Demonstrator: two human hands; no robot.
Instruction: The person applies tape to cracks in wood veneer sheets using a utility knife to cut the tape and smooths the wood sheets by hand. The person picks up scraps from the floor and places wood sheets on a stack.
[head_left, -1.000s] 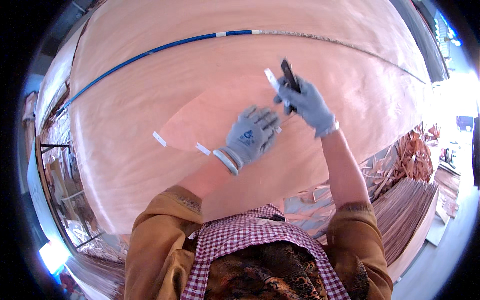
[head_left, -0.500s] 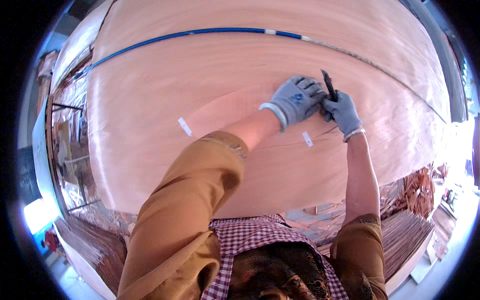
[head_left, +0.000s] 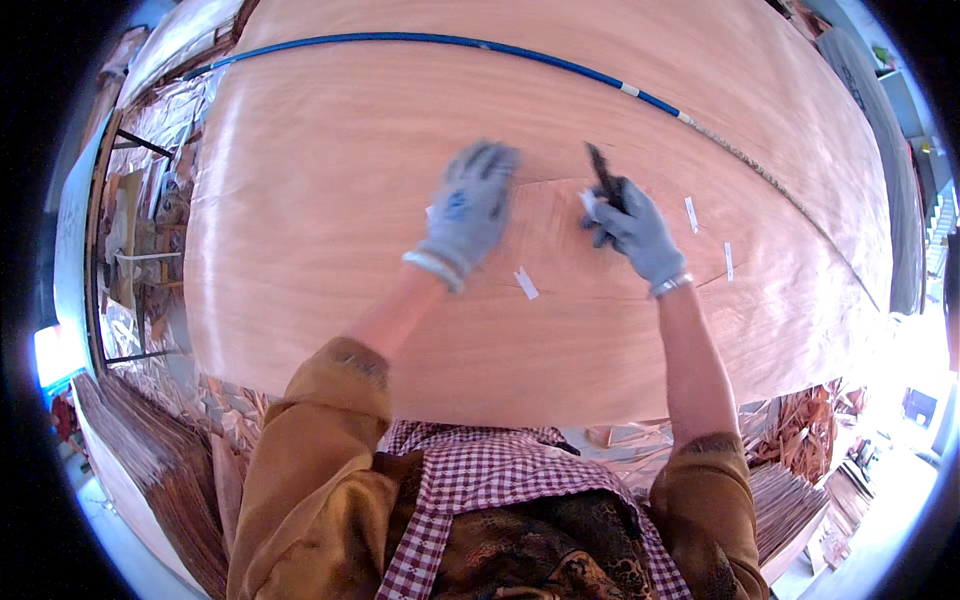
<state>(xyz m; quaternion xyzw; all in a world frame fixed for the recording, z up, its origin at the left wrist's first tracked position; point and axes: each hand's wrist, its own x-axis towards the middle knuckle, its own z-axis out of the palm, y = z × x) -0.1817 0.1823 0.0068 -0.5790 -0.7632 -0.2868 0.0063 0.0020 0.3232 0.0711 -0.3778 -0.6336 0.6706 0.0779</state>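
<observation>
Grey-gloved left hand [head_left: 472,203] (blurred) is outstretched over a pinkish sheet [head_left: 500,360]; right hand [head_left: 638,232] grips a dark tool [head_left: 603,176].

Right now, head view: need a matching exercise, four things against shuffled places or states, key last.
1. left hand in grey glove
2. right hand in grey glove
3. long blue pole with white bands
4. maroon and white checked apron

A. across the broad pinkish sheet, beyond both hands
B. closed around a narrow dark tool
C. worn on the person's front
D. fingers extended, no tool visible

Pairs: 1-D, 2-B, 3-A, 4-C
</observation>
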